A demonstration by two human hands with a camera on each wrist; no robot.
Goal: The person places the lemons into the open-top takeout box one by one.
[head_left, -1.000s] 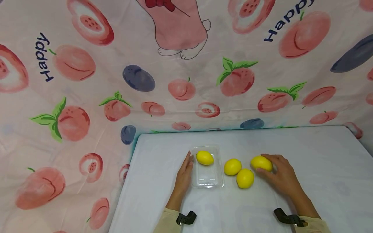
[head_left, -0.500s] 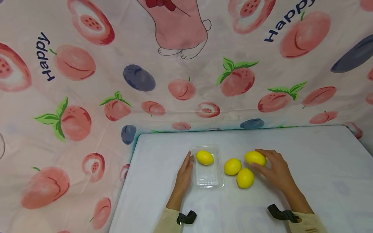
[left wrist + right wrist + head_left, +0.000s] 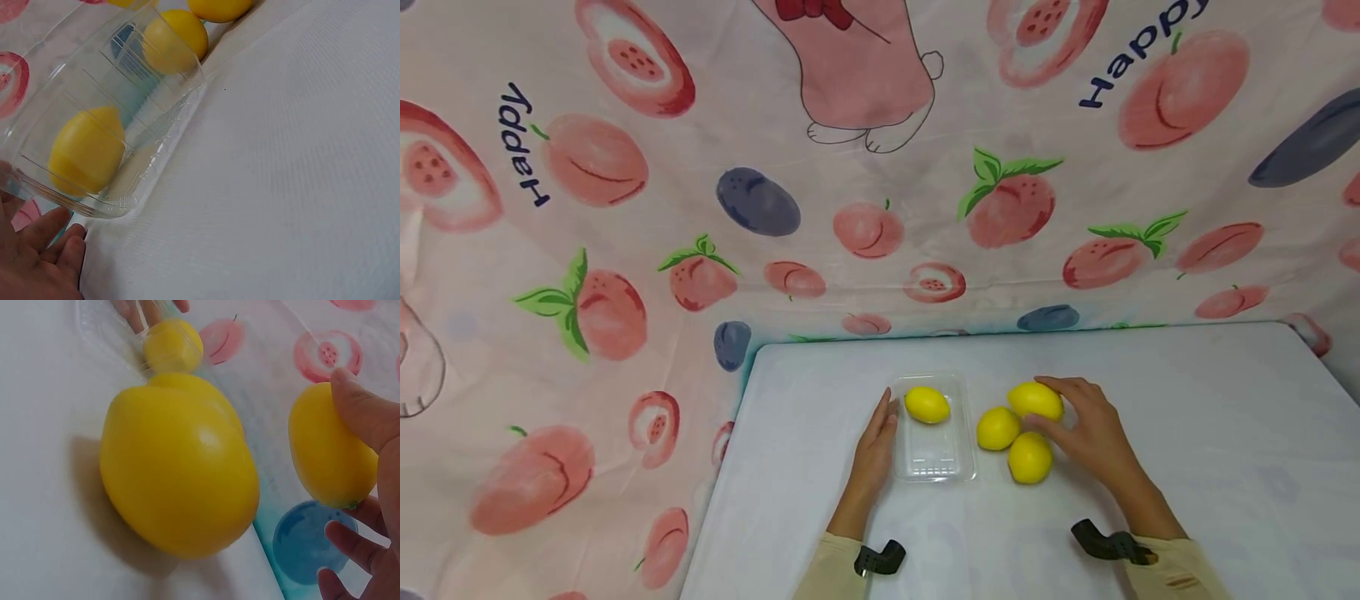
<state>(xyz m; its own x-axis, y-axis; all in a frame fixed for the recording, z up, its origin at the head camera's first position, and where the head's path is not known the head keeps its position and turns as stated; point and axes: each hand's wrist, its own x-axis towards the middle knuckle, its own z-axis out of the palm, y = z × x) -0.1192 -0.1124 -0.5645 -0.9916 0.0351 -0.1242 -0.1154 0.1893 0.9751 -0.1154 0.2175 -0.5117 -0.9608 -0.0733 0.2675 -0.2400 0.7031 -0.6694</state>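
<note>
Gripping lemon (image 3: pixel 1034 399) — right hand (image 3: pixel 1086 429) | beside tray (image 3: pixel 934 471)

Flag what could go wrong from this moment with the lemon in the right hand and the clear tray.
1. The right hand holds a yellow lemon just above two loose yellow lemons; brushing them might send them rolling across the white table.
2. The clear plastic tray looks light, and only the left hand rests flat against its side, so it could slide.
3. The lemon already in the tray leaves less room.
</note>
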